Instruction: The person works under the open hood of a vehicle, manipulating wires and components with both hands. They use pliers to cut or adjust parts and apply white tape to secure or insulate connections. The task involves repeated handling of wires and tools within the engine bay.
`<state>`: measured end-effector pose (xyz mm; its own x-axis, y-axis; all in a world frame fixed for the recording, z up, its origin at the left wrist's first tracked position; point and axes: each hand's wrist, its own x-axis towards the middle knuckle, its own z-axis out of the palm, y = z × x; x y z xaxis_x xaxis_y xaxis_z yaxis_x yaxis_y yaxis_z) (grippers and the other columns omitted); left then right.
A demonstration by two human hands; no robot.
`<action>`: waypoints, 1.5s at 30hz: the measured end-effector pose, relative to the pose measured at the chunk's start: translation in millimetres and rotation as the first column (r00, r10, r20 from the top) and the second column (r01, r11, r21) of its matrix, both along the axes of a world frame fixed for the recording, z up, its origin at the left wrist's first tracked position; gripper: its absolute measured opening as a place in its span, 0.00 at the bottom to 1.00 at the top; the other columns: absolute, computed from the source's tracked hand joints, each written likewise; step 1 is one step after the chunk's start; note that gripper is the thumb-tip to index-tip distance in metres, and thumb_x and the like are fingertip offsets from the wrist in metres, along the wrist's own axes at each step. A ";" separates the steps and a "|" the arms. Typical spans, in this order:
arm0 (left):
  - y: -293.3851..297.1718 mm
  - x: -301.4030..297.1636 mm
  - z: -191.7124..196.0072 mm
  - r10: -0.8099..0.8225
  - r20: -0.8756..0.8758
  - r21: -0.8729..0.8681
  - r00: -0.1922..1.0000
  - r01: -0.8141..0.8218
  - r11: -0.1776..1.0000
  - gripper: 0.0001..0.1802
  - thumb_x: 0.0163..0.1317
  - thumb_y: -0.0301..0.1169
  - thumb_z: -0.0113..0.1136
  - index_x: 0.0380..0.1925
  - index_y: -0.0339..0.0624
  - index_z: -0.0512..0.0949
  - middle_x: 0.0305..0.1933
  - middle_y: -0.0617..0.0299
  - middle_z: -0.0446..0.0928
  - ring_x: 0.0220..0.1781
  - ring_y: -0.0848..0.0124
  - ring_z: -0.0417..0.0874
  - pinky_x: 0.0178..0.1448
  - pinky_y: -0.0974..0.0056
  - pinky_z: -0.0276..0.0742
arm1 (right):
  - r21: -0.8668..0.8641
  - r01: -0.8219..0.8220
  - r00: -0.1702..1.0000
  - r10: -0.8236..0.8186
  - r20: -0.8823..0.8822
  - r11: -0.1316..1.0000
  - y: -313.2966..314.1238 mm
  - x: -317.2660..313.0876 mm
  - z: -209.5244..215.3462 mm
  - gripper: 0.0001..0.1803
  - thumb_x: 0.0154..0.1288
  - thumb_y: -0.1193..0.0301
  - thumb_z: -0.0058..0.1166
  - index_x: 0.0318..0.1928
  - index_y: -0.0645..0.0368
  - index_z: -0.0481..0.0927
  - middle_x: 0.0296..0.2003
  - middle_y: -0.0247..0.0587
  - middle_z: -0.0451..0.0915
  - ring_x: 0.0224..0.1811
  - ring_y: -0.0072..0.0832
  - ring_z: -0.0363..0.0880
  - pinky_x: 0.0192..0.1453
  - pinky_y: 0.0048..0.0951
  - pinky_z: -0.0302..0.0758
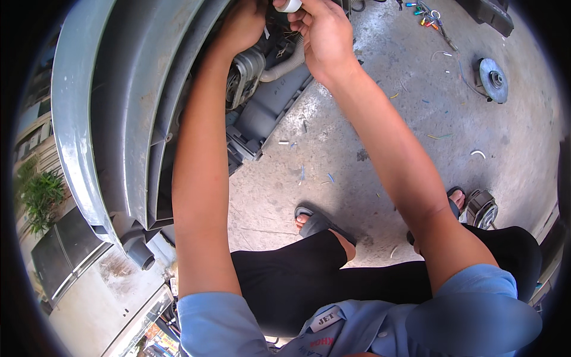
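At the top edge, my right hand (328,41) is closed on a white round piece (289,5), possibly a roll of tape, which the frame cuts off. My left hand (242,27) reaches in behind a curved grey vehicle bumper (72,119), close beside the right one. Its fingers are cut off by the frame, so what they hold is hidden. Just below the hands are a ribbed metal part (247,70), a corrugated grey hose (288,68) and a dark grey plastic panel (276,101).
Colourful wire connectors (427,21) lie on the concrete floor (333,137) at the far right. Nearer are a metal disc with a hub (493,79) and a round metal part (480,209) by my sandalled foot. Wire scraps are scattered about. The bumper walls off the left side.
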<state>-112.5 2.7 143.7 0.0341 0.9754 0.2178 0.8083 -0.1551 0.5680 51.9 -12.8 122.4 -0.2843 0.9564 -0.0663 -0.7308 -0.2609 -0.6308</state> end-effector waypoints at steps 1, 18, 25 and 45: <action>-0.5 -3.9 0.1 -0.014 -0.018 -0.015 1.000 0.013 1.000 0.14 0.67 0.26 0.51 0.49 0.36 0.81 0.44 0.43 0.85 0.49 0.50 0.87 0.54 0.54 0.80 | -0.001 -0.014 1.000 0.014 0.001 1.000 1.4 -0.8 -1.6 0.17 0.78 0.61 0.50 0.51 0.60 0.85 0.39 0.29 0.86 0.34 0.15 0.73 0.41 0.20 0.66; 9.9 -17.1 -15.4 0.109 0.280 -0.067 0.954 -0.093 0.993 0.09 0.70 0.29 0.64 0.42 0.34 0.84 0.38 0.56 0.87 0.38 0.68 0.86 0.45 0.63 0.79 | 0.072 -0.207 0.950 0.183 0.255 0.976 -5.4 -10.3 -72.0 0.16 0.74 0.61 0.52 0.49 0.58 0.87 0.43 0.30 0.87 0.37 0.18 0.71 0.48 0.23 0.69; -1.2 -6.3 14.7 -0.156 -0.049 -0.211 0.987 0.143 0.967 0.06 0.66 0.26 0.65 0.39 0.34 0.84 0.37 0.54 0.83 0.42 0.60 0.85 0.49 0.59 0.78 | -0.008 -0.246 0.943 0.241 0.229 0.969 34.1 -37.5 -109.6 0.14 0.72 0.70 0.52 0.53 0.59 0.85 0.39 0.31 0.84 0.35 0.18 0.74 0.41 0.24 0.71; 11.8 -55.6 -52.3 0.215 -0.301 0.268 0.929 -0.134 0.954 0.23 0.65 0.38 0.61 0.56 0.35 0.80 0.54 0.38 0.83 0.60 0.43 0.83 0.60 0.46 0.77 | 0.519 -0.184 0.877 -0.098 0.469 0.835 16.4 -26.7 -22.1 0.09 0.72 0.67 0.60 0.42 0.61 0.82 0.28 0.31 0.79 0.31 0.18 0.75 0.37 0.24 0.70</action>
